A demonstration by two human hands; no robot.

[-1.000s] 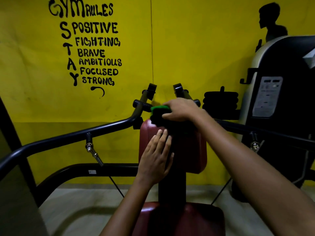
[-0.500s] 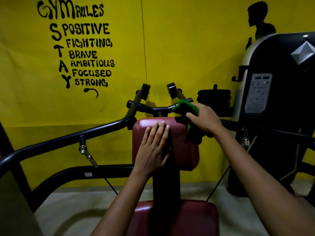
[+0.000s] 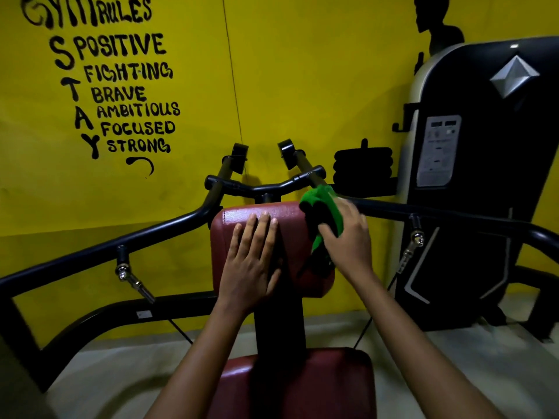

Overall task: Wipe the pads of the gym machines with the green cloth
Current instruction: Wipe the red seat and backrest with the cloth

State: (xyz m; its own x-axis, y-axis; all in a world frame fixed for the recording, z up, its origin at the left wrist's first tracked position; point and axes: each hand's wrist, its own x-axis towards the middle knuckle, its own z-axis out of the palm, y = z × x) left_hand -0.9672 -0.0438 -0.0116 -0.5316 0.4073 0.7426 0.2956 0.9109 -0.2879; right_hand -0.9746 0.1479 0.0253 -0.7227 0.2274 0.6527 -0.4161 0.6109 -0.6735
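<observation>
Head view, wiping entry: my right hand [image 3: 348,237] grips green cloth [image 3: 322,207] on red chest pad [image 3: 290,237] (left hand [image 3: 252,261] flat, bracing), so I judge firm overlapping downward strokes best.

wall [image 3: 302,71]: bright yellow, a darker olive band low down
lettering [image 3: 115,86]: black, hand-painted
silhouette [image 3: 435,28]: black figure on the yellow
cloth [image 3: 325,204]: vivid green, black in its folds
back pad [image 3: 242,216]: dark red, glossy, faintly pebbled
seat [image 3: 332,385]: dark red
frame [image 3: 90,252]: black tubes, silver fittings
weight housing [image 3: 490,176]: black, cream edge, silver diamond emblem, grey label
floor [image 3: 453,352]: pale grey
</observation>
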